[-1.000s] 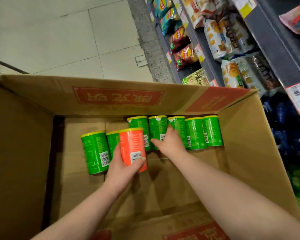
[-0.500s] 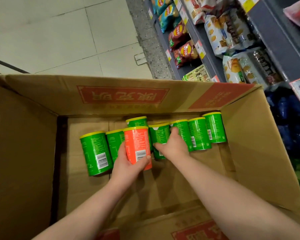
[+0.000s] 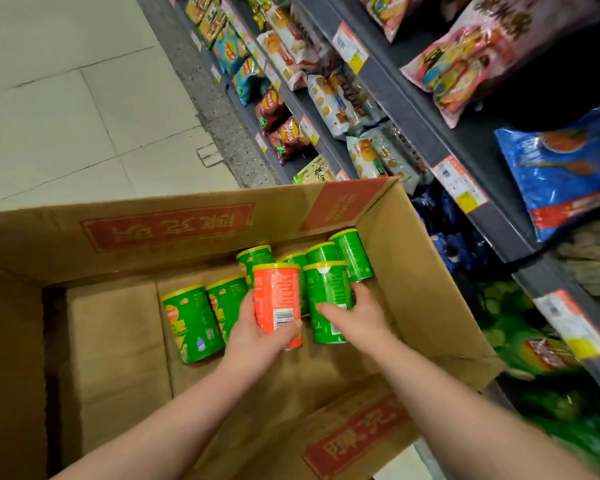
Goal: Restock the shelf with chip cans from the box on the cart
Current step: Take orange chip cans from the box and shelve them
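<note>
An open cardboard box (image 3: 426, 282) holds several short chip cans with yellow lids. My left hand (image 3: 257, 337) grips an orange can (image 3: 278, 299), lifted above the box floor. Just to its right, my right hand (image 3: 357, 317) grips a green can (image 3: 326, 299), also raised. Two green cans (image 3: 191, 323) stand to the left of my left hand. Several more green cans (image 3: 352, 251) stand along the box's far wall behind the held ones. The shelf (image 3: 465, 140) runs along the right side, full of snack bags.
Dark shelf edges with price tags (image 3: 459, 183) run diagonally close to the box's right wall. Bags of chips and biscuits (image 3: 340, 98) fill the shelves. Pale tiled floor (image 3: 66, 98) lies beyond the box at the upper left. The box's near flap (image 3: 354, 434) lies under my forearms.
My right hand has closed around a green can and lifted it out of the back row. The orange can in my left hand has risen too. The view has swung toward the shelf.
</note>
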The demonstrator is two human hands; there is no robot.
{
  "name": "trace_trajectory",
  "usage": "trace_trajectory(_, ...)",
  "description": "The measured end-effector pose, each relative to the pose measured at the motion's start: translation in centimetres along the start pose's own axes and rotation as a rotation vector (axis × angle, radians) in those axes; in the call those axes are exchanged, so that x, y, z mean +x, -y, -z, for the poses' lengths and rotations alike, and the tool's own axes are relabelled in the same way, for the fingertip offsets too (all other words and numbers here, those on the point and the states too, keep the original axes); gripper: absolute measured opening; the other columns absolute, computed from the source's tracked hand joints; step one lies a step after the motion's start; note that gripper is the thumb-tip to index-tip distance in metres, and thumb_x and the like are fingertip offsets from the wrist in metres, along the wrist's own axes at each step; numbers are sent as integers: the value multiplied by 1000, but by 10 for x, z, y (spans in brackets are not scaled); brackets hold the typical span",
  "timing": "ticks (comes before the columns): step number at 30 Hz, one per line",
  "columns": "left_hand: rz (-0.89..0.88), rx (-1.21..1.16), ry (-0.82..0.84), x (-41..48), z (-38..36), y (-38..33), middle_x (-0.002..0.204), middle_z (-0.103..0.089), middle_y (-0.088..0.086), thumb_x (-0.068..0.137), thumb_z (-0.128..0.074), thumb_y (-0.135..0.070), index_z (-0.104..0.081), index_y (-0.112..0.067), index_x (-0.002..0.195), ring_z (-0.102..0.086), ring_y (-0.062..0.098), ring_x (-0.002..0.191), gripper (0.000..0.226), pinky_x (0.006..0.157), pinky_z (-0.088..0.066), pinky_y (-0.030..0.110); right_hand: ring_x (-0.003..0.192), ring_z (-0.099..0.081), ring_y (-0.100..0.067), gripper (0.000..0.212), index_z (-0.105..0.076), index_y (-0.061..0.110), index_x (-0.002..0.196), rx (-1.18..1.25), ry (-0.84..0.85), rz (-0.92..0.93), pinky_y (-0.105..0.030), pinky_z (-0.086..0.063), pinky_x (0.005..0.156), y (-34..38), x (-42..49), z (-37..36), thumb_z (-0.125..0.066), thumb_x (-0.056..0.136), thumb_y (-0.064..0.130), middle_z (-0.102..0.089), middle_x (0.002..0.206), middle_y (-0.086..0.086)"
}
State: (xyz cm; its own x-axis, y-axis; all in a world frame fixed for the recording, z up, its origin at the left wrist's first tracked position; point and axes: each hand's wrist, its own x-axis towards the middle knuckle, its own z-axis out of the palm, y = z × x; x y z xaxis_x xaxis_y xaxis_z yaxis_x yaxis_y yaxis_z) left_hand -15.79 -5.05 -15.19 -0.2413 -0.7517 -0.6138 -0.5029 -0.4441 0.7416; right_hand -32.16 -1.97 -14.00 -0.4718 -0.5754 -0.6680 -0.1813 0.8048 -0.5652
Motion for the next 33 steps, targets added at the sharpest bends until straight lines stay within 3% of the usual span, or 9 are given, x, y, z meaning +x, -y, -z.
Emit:
trace_trajectory(5,-53,48,86,-5,-28,-23,112,-60,-2,70,-81,-34,-36,-24,135,-62,15,96,80,90,-48,30,89,-55,-15,40,-50,22,112,102,-87,-13,-25,-44,80,-11,-24,39,-72,78,24,-61,105,-3)
trace_trajectory(9,-136,51,147,-16,-48,-40,111,-63,-1,57,-72,-46,-39,-25,134,-63,6,91,87,83,-50,25,88,-55,-14,39,-41,27,104,157,-145,-23,-26,-45,79,-26,-43,67,-71,80,28,-55,95,4)
trace_trajectory(12,-192,23,203,-30,-63,-53,104,-64,-6,54,-74,-44,-43,-27,125,-63,-6,79,79,70,-50,12,79,-57,-9,37,-44,24,104,241,-206,-26,-23,-46,66,-42,-62,84,-71,80,27,-55,88,9)
trace_trajectory(15,-246,26,248,-49,-83,-64,107,-66,-4,43,-72,-56,-46,-30,121,-66,8,90,85,86,-54,32,78,-58,-4,43,-50,19,115,359,-269,-12,-18,-48,63,-61,-87,101,-72,79,22,-57,89,12)
trace_trajectory(18,-311,28,309,-77,-108,-73,107,-65,-8,40,-69,-57,-45,-35,116,-64,9,93,82,88,-52,33,74,-54,3,46,-46,23,118,445,-339,13,-7,-41,52,-85,-122,120,-72,81,19,-55,89,12)
trace_trajectory(20,-352,52,380,-102,-126,-76,103,-64,-12,42,-71,-53,-47,-35,114,-63,1,89,78,81,-52,24,77,-56,-2,42,-46,23,115,507,-398,17,-10,-42,58,-107,-149,132,-72,81,19,-57,91,9)
trace_trajectory(24,-421,118,514,-162,-166,-70,98,-65,-12,48,-75,-47,-47,-36,107,-62,0,86,66,75,-49,20,82,-61,-8,36,-49,22,107,613,-551,-1,-23,-52,70,-160,-215,149,-73,80,20,-60,90,10)
trace_trajectory(27,-463,138,635,-215,-193,-55,102,-65,-12,46,-76,-47,-47,-32,116,-63,2,89,78,80,-51,24,91,-65,-16,37,-53,19,109,663,-661,-43,-34,-53,84,-204,-270,155,-73,78,21,-65,99,1)
trace_trajectory(33,-531,259,838,-324,-240,-15,103,-64,-14,43,-72,-56,-45,-28,127,-62,2,92,93,80,-48,23,82,-60,-7,38,-50,19,109,752,-869,-86,-17,-47,65,-295,-387,151,-73,79,24,-61,96,5)
